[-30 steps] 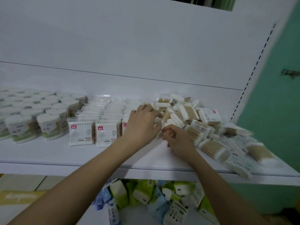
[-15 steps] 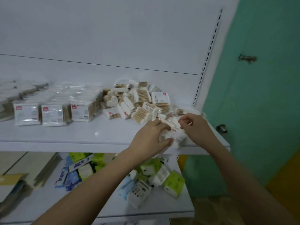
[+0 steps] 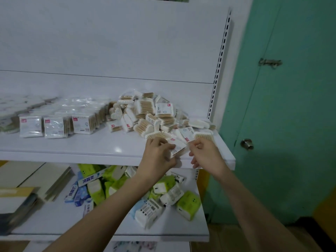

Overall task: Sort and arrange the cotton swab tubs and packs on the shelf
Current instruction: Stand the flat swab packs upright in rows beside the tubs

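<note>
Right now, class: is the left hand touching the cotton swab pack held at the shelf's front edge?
Touching. The head view shows the left hand gripping the cotton swab pack, fingers curled round its left end.

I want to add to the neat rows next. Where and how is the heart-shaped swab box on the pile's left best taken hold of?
Pinch the heart-shaped box across its two flat faces, near the rounded lobes on top, coming from the left and front. It stands on edge against the loose pile, and that side faces bare shelf.

Both arms were bare from the elbow down to the left hand (image 3: 157, 157) and the right hand (image 3: 206, 155), with no sleeve, glove, watch or ring showing on either, and the fingernails looked short and plain.
</note>
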